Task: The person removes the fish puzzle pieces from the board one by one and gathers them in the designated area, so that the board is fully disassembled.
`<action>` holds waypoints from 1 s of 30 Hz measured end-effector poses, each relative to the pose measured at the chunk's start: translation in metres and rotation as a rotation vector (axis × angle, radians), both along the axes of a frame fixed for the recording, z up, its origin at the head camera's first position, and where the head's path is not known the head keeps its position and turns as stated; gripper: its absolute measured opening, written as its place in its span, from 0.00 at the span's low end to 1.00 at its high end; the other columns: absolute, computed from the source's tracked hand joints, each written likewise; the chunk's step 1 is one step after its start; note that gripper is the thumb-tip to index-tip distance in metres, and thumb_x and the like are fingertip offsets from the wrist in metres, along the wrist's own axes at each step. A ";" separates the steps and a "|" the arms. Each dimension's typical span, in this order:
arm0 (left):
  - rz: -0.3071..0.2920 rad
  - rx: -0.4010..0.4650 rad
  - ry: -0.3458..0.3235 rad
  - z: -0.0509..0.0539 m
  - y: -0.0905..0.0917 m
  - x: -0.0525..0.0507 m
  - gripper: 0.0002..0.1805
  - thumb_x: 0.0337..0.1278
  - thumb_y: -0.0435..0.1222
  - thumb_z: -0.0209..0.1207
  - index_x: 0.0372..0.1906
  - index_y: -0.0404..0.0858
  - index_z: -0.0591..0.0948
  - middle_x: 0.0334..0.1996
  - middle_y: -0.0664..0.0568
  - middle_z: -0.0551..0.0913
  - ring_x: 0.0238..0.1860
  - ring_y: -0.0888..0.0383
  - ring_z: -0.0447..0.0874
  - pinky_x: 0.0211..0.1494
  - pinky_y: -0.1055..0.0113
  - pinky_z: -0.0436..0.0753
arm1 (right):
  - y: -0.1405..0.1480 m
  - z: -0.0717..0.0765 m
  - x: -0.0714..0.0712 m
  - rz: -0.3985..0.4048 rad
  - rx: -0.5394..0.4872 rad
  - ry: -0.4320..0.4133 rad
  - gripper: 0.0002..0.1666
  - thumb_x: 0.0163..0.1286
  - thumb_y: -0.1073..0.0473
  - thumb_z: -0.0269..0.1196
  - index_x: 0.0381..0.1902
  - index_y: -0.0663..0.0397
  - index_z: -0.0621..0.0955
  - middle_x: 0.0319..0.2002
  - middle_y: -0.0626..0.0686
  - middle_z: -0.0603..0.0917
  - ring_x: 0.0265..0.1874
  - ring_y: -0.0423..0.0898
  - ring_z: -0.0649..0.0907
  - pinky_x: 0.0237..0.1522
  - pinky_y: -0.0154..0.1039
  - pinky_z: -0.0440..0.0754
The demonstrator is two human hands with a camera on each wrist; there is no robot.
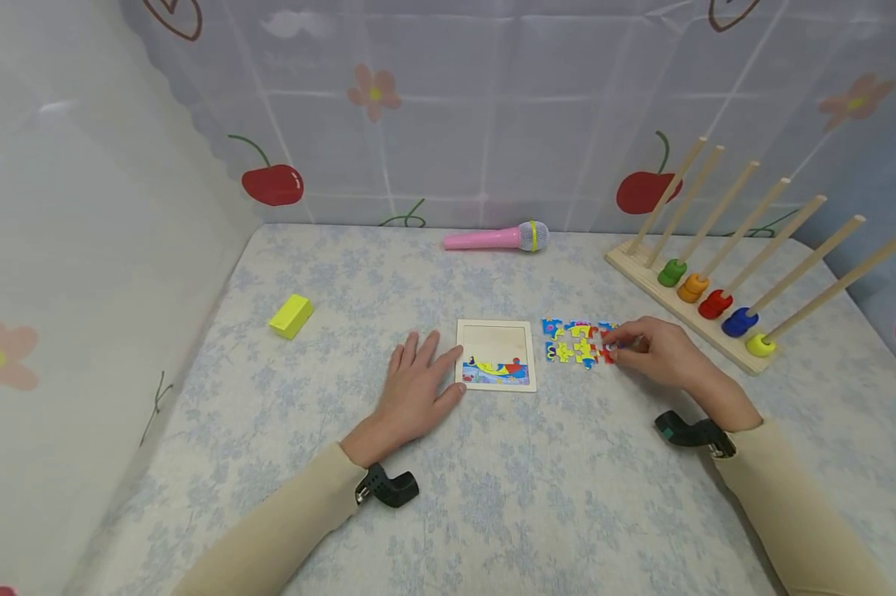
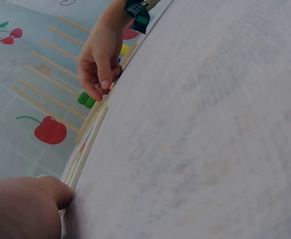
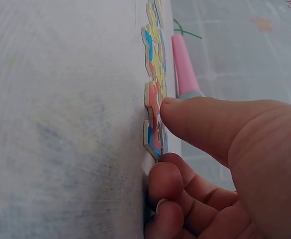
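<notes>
In the head view my left hand (image 1: 411, 396) lies flat on the table with its fingers spread. Its thumb and index finger touch the left edge of a wooden puzzle tray (image 1: 533, 356). Picture pieces (image 1: 496, 372) fill the tray's lower part; bare wood shows above them. Right of the tray, several loose jigsaw pieces (image 1: 567, 351) lie flat in a cluster. With curled fingers and thumb, my right hand (image 1: 652, 352) pinches a red and blue puzzle piece (image 3: 154, 140) at the cluster's right end, low against the table. My fingers partly hide it.
At the right stands a wooden peg rack (image 1: 686, 308) with coloured beads at the foot of several tall pegs. A pink toy microphone (image 1: 485, 240) lies along the back. At the left is a yellow block (image 1: 291, 316). A patterned cloth (image 1: 478, 497) covers the table.
</notes>
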State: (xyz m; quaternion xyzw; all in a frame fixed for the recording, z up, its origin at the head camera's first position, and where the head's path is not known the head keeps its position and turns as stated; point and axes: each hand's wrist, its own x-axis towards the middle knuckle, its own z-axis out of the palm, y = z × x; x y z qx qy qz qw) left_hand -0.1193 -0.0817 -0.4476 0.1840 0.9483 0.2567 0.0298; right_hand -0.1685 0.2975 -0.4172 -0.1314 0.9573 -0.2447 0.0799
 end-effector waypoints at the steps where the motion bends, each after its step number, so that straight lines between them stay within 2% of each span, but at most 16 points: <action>1: 0.000 0.000 -0.001 0.000 0.000 0.000 0.30 0.71 0.47 0.56 0.74 0.44 0.72 0.80 0.36 0.58 0.82 0.31 0.43 0.80 0.34 0.47 | 0.000 0.000 0.000 -0.002 -0.001 -0.001 0.15 0.67 0.61 0.68 0.51 0.57 0.87 0.40 0.57 0.85 0.31 0.47 0.76 0.31 0.35 0.75; 11: 0.000 -0.011 0.002 0.002 0.000 0.000 0.30 0.71 0.47 0.56 0.74 0.44 0.72 0.80 0.36 0.58 0.82 0.32 0.44 0.80 0.34 0.48 | -0.005 0.007 0.001 0.002 -0.051 0.022 0.14 0.67 0.63 0.67 0.51 0.59 0.85 0.40 0.58 0.84 0.28 0.46 0.77 0.28 0.33 0.76; 17: 0.003 -0.006 0.005 0.002 0.001 0.001 0.30 0.71 0.47 0.56 0.74 0.45 0.72 0.79 0.36 0.59 0.82 0.31 0.44 0.80 0.34 0.48 | -0.031 0.009 0.001 0.029 -0.079 0.027 0.14 0.67 0.63 0.68 0.49 0.60 0.84 0.38 0.56 0.84 0.26 0.44 0.74 0.27 0.33 0.74; 23: 0.000 -0.005 0.001 0.000 0.000 0.001 0.30 0.71 0.47 0.56 0.74 0.45 0.72 0.80 0.37 0.58 0.82 0.32 0.44 0.80 0.34 0.48 | -0.074 0.015 -0.006 0.132 -0.101 0.013 0.16 0.66 0.63 0.68 0.51 0.60 0.84 0.40 0.56 0.84 0.24 0.43 0.74 0.26 0.33 0.74; 30: -0.005 -0.020 0.001 -0.002 -0.001 -0.001 0.30 0.72 0.49 0.55 0.75 0.47 0.71 0.80 0.37 0.58 0.82 0.32 0.44 0.80 0.34 0.48 | -0.129 0.023 -0.012 0.279 -0.120 -0.047 0.20 0.67 0.60 0.68 0.56 0.59 0.83 0.43 0.56 0.86 0.26 0.41 0.79 0.33 0.35 0.79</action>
